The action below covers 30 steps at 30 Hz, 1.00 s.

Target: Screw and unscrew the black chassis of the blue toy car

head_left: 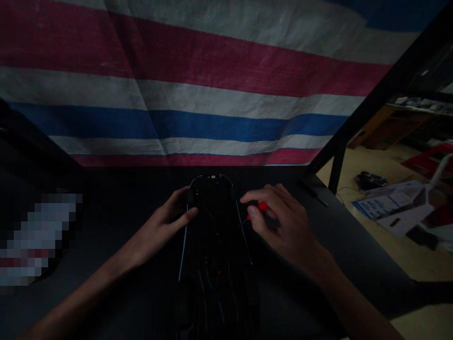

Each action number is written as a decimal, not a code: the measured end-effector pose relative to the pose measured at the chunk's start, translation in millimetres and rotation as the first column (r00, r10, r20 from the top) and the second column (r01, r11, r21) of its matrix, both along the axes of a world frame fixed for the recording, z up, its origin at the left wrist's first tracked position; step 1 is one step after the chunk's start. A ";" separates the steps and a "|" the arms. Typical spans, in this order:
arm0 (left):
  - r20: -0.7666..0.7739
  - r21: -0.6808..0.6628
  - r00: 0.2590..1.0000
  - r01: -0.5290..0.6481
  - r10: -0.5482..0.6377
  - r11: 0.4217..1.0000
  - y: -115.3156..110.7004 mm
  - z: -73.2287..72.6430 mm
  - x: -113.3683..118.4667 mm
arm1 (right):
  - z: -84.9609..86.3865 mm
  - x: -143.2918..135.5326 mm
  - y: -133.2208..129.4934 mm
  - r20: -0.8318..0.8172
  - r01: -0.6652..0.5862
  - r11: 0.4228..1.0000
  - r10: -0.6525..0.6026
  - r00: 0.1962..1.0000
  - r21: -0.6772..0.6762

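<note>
- The dark car-shaped body [212, 226] lies on the table [113, 212], between both hands.
- Left hand [173, 217]: thumb over its edge, fingers down its side, a part-open hold.
- Right hand [279, 212]: curled around a red item [262, 206] beside the body.
- Blue edging [182, 255] is in place; in this gloom, what else is finished or left can't be told.

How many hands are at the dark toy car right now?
2. The left hand holds the left side of the dark toy car; the right hand holds a red-handled tool beside its right side. No other hand shows.
</note>
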<state>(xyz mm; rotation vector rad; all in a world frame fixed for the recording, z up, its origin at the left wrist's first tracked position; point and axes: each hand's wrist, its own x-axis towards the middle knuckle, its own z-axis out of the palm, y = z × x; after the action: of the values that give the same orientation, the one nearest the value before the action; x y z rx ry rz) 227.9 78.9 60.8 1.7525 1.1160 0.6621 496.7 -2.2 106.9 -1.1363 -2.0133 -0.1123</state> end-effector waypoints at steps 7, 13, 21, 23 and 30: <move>0.010 -0.012 1.000 -0.015 0.015 1.000 0.7 -2.5 -1.0 | -0.5 0.0 -0.7 -0.022 -0.014 1.000 0.013 1.000 -0.023; 0.017 -0.018 1.000 -0.017 0.018 1.000 1.8 -3.3 -0.7 | -2.2 -1.0 1.0 -0.036 -0.008 1.000 0.008 0.999 -0.006; 0.023 -0.060 1.000 0.003 -0.002 0.998 -0.3 -0.3 0.4 | -1.5 -0.9 -1.1 -0.046 -0.039 0.999 0.039 0.998 0.006; 0.035 -0.047 0.999 0.011 -0.010 0.999 0.2 -1.9 -0.1 | -1.9 -0.9 -0.7 -0.044 -0.065 0.998 0.064 0.997 -0.008; -0.004 -0.029 1.000 -0.007 0.007 1.000 3.3 -8.3 -3.1 | -6.7 -0.4 2.4 -0.074 -0.017 1.000 0.016 0.997 -0.001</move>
<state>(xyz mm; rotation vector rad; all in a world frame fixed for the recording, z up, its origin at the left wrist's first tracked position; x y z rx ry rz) 224.8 82.2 52.6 1.7269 1.1291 0.6446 496.3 0.2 100.3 -1.1087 -1.9569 -0.0593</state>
